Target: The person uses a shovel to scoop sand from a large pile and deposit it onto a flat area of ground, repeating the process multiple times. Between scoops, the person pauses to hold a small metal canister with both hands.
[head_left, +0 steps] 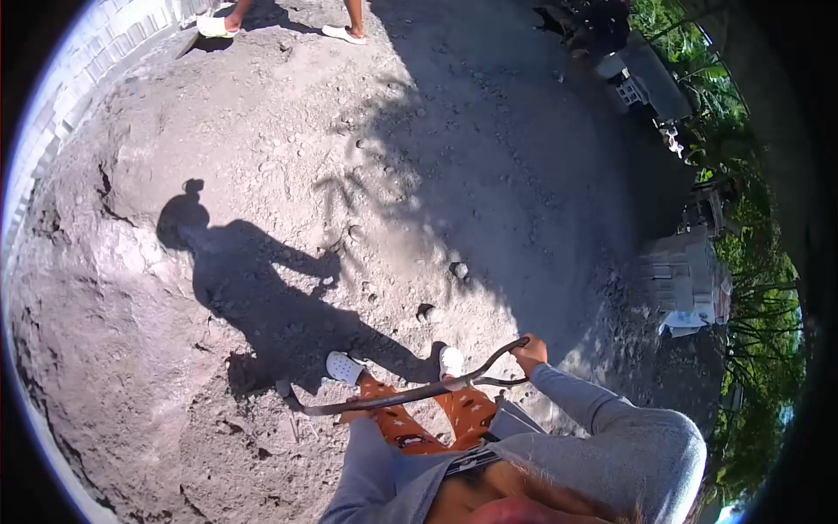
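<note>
A long, dark, bent tool (401, 398) with a forked grip lies across the front of my legs. My right hand (531, 354) is closed round the upper prong of the fork, on the right. Lower down, my left hand (356, 414) is wrapped round the shaft near its left end, partly hidden behind it. Past that hand the shaft bends up to a small greyish end (284, 389) close over the soil; its kind I cannot tell. My white clogs (345, 368) stand on the ground just beyond the shaft.
Rough, crumbly soil (262, 148) with loose stones (459, 271) spreads ahead, partly in shade. Another person's feet in light shoes (344, 35) are at the top. A block wall (113, 26) runs along the upper left. Stacked blocks (676, 279) and greenery (759, 288) line the right.
</note>
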### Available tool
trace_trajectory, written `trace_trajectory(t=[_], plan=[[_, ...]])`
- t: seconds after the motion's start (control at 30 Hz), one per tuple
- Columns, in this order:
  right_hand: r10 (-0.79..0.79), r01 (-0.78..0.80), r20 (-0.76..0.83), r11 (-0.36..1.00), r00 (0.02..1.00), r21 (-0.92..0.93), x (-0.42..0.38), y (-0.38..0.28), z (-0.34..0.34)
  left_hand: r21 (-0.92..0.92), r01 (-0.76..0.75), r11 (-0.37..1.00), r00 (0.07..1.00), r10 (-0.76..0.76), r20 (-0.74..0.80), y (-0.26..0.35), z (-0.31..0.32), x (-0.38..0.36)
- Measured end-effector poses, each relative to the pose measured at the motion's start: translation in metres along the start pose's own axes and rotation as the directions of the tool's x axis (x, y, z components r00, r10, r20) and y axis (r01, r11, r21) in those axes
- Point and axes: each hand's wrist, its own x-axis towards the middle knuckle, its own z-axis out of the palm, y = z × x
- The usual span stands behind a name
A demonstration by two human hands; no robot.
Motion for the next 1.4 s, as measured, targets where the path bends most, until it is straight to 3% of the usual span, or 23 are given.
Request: trace_trajectory(t=[0.1,0.13,0.2,0.27,0.3,0.33,0.37,0.4,0.43,0.47,0.53,0.6,0.7,0.77,0.9,1.03,1.1,1.13,1.2,1.3,1.4], plan=[[0.023,-0.024,-0.022,0.999,0.999,-0.026,0.008,0.05,-0.041,0.134,-0.069,0.989,0.997,0.072,-0.017,-0.034,-0.015,0.011],[0.085,-0.086,0.045,0.996,0.995,0.008,0.007,0.051,-0.065,0.171,-0.098,0.98,0.995,0.102,-0.018,-0.044,-0.015,0.006],[0.093,-0.095,0.031,0.993,0.995,0.07,0.022,0.08,-0.087,0.209,-0.142,0.968,0.99,0.142,0.015,-0.069,-0.005,-0.003],[0.123,-0.132,0.071,0.983,0.99,0.131,0.045,0.106,-0.111,0.154,0.002,0.988,0.979,-0.033,0.199,-0.068,-0.007,0.03],[0.151,-0.162,0.077,0.973,0.985,0.162,0.062,0.125,-0.115,0.164,0.332,0.929,0.826,-0.371,0.426,-0.068,-0.004,0.044],[0.132,-0.136,0.033,0.96,0.991,0.246,0.077,0.142,-0.121,0.409,0.585,0.7,0.47,-0.704,0.532,-0.071,0.004,0.047],[0.136,-0.132,0.008,0.94,0.991,0.314,0.092,0.155,-0.13,0.349,-0.068,0.935,0.978,-0.007,0.209,-0.086,0.051,0.025],[0.143,-0.133,-0.012,0.947,0.99,0.292,0.102,0.157,-0.156,0.449,-0.168,0.877,0.968,0.06,0.245,-0.102,0.067,0.019],[0.118,-0.119,0.023,0.938,0.993,0.325,0.119,0.169,-0.168,0.271,-0.007,0.963,0.988,-0.035,0.15,-0.127,0.067,0.025],[0.114,-0.104,-0.007,0.929,0.993,0.356,0.138,0.18,-0.179,0.325,-0.174,0.93,0.981,0.136,0.135,-0.134,0.1,0.001],[0.114,-0.09,-0.037,0.909,0.993,0.406,0.169,0.194,-0.206,0.345,-0.2,0.917,0.979,0.169,0.116,-0.167,0.132,0.001],[0.142,-0.101,-0.067,0.901,0.988,0.421,0.198,0.203,-0.251,0.319,-0.052,0.946,0.985,-0.003,0.17,-0.228,0.164,-0.019],[0.198,-0.12,-0.137,0.893,0.971,0.435,0.24,0.222,-0.304,0.428,-0.146,0.892,0.977,0.063,0.202,-0.293,0.196,0.028],[0.158,-0.139,-0.011,0.899,0.987,0.416,0.278,0.237,-0.337,0.483,-0.156,0.862,0.976,0.059,0.211,-0.36,0.21,0.016],[0.16,-0.146,-0.005,0.911,0.987,0.387,0.362,0.238,-0.384,0.538,-0.133,0.832,0.98,0.03,0.195,-0.465,0.249,0.015],[0.197,-0.143,-0.132,0.93,0.971,0.338,0.468,0.237,-0.415,0.555,-0.074,0.829,0.986,-0.022,0.165,-0.579,0.313,0.037],[0.176,-0.165,-0.021,0.953,0.984,0.253,0.531,0.231,-0.435,0.559,-0.036,0.828,0.986,-0.063,0.156,-0.64,0.36,0.051],[0.184,-0.164,-0.054,0.952,0.981,0.26,0.568,0.225,-0.446,0.554,-0.02,0.833,0.984,-0.08,0.156,-0.667,0.383,0.053],[0.197,-0.151,-0.273,0.972,0.942,0.181,0.631,0.215,-0.453,0.505,0.035,0.862,0.98,-0.128,0.15,-0.704,0.421,0.067],[0.257,-0.234,-0.057,0.938,0.965,0.255,0.673,0.208,-0.521,0.5,0.125,0.857,0.95,-0.249,0.189,-0.716,0.48,0.089],[0.29,-0.28,0.008,0.917,0.957,0.283,0.723,0.249,-0.547,0.408,0.054,0.912,0.996,-0.079,0.043,-0.805,0.514,0.01]])
